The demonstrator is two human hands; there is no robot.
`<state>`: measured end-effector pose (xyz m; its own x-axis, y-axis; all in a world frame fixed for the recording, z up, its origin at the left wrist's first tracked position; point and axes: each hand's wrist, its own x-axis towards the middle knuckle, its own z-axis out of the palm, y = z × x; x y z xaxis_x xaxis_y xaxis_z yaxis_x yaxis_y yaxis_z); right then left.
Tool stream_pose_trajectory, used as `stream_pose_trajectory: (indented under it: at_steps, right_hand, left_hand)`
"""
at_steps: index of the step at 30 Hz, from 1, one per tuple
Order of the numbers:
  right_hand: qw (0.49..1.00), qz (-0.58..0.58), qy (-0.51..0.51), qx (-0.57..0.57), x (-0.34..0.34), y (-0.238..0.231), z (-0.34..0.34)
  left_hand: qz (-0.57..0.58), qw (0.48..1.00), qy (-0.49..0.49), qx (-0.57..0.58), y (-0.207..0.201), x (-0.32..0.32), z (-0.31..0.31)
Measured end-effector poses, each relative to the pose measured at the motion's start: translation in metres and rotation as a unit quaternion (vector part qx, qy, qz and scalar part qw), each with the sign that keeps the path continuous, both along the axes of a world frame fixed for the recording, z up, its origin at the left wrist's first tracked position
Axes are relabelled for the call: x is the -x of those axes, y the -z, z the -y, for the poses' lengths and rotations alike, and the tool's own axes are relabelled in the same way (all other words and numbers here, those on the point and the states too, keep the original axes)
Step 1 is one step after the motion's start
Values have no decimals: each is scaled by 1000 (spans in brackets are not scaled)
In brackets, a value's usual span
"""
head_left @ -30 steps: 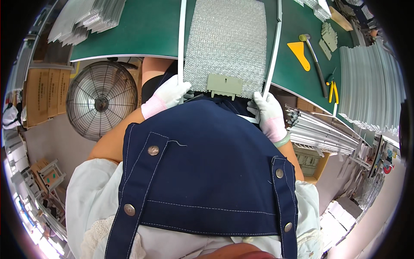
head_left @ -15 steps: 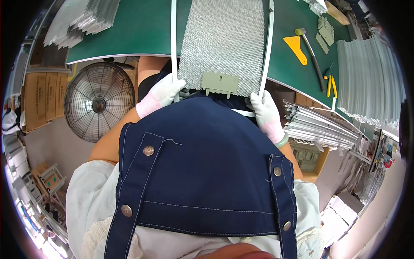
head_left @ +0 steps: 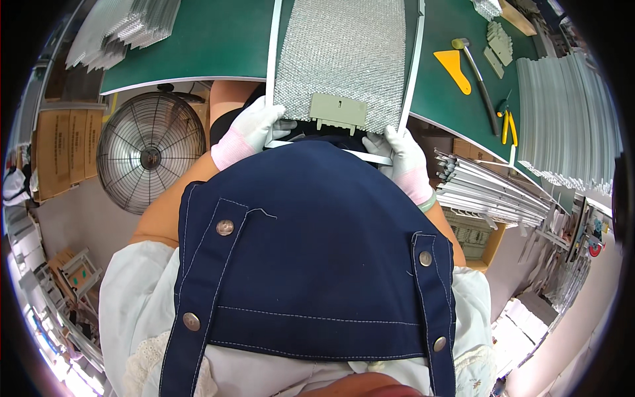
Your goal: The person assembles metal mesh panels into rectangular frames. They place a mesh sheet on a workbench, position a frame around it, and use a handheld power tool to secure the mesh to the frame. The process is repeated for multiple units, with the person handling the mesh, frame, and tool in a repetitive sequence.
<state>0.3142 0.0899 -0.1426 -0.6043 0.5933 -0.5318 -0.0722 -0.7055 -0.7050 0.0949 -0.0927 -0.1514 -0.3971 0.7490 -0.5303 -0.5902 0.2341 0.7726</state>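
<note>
A silvery metal mesh panel (head_left: 342, 53) stretches from the green worktable past its near edge toward my apron. Near the panel's lower end lies a grey-green plastic plate (head_left: 338, 109) with short prongs. Thin white frame rails (head_left: 272, 56) run along both sides of the mesh, and a crossbar shows close to my apron. My left hand (head_left: 256, 127), in a white glove with a pink cuff, is closed around the left rail near its lower corner. My gloved right hand (head_left: 405, 153) grips the right rail and corner, thumb on top. Some fingers are hidden beneath.
On the right of the table (head_left: 218, 49) lie a yellow scraper (head_left: 452, 70), a hammer (head_left: 477, 83) and yellow-handled pliers (head_left: 508, 126). Stacked mesh panels (head_left: 565, 119) stand beyond them. A floor fan (head_left: 151, 155) is at left; bundled metal strips (head_left: 489, 188) sit below right.
The frame's rails have shifted slightly right, and its near end has moved a little away from me. Both hands moved up with it, and more of the near crossbar shows.
</note>
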Motion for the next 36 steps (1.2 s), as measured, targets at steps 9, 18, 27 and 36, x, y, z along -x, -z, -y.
stream_pose_trajectory:
  at_steps: [9,18,27,36]
  right_hand:
    - [996,-50,42,-55,8,21,-5]
    - [997,0,76,-24,22,17,-14]
    - [997,46,8,-56,17,15,-22]
    - [999,6,17,-27,12,49,-38]
  left_hand:
    - [-12,999,14,-47,18,2,-3]
    - [48,986,-92,-128,4,-8,-24]
    - [-23,992,-128,7,23,8,-33]
    - [0,998,-45,34,-4,11,-28]
